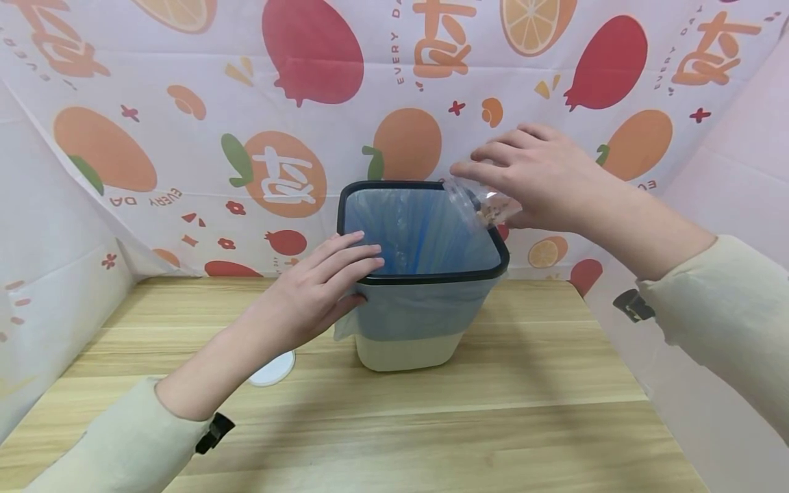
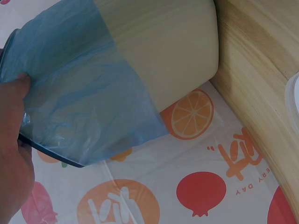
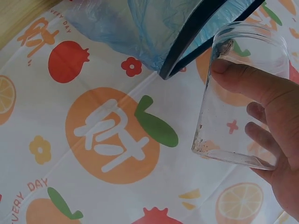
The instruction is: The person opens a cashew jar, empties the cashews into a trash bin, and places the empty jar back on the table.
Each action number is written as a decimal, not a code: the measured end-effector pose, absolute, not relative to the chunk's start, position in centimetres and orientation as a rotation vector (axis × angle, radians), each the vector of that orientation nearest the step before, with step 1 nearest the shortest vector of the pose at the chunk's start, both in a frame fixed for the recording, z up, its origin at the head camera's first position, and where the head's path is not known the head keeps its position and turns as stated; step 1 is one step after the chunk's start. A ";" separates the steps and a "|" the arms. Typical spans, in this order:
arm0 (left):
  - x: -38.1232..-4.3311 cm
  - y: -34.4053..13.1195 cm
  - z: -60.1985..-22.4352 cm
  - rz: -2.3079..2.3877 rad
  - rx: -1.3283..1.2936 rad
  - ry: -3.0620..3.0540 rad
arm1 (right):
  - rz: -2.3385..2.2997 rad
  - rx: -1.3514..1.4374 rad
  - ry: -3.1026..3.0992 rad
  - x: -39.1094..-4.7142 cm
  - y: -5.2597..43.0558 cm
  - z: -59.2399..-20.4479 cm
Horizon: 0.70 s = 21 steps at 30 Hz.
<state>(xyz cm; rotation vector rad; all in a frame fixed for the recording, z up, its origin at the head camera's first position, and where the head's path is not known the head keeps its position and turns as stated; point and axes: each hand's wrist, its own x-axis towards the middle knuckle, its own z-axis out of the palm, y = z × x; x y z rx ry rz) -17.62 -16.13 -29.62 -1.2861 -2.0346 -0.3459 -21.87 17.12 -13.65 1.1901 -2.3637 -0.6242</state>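
Note:
A cream trash bin (image 1: pixel 407 352) with a black rim stands on the table, lined with a translucent blue bag (image 1: pixel 425 308) folded over its outside. My left hand (image 1: pixel 317 284) grips the rim at the near left corner, fingers over the edge and thumb outside against the bag. In my right hand (image 1: pixel 542 178) is a clear jar (image 1: pixel 483 205), tilted with its mouth over the bin's right side. The right wrist view shows my thumb and fingers round the jar (image 3: pixel 233 121). Brown crumbs cling near its base, and a dark bit lies near its mouth.
A round white lid (image 1: pixel 273 370) lies on the wooden table (image 1: pixel 431 438), left of the bin and partly behind my left forearm. Fruit-printed cloth (image 1: pixel 203 137) hangs close behind the bin, with pale cloth walls at both sides.

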 end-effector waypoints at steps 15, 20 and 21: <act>-17.7 -16.2 -29.6 -0.349 -1.292 -2.030 | -0.644 1.239 -2.274 -21.8 16.5 -13.5; -17.7 -16.2 -29.6 -0.354 -1.293 -2.028 | -0.683 1.241 -2.244 -21.8 16.3 -13.4; -17.7 -16.2 -29.6 -0.354 -1.293 -2.027 | -0.688 1.240 -2.239 -21.8 16.2 -13.4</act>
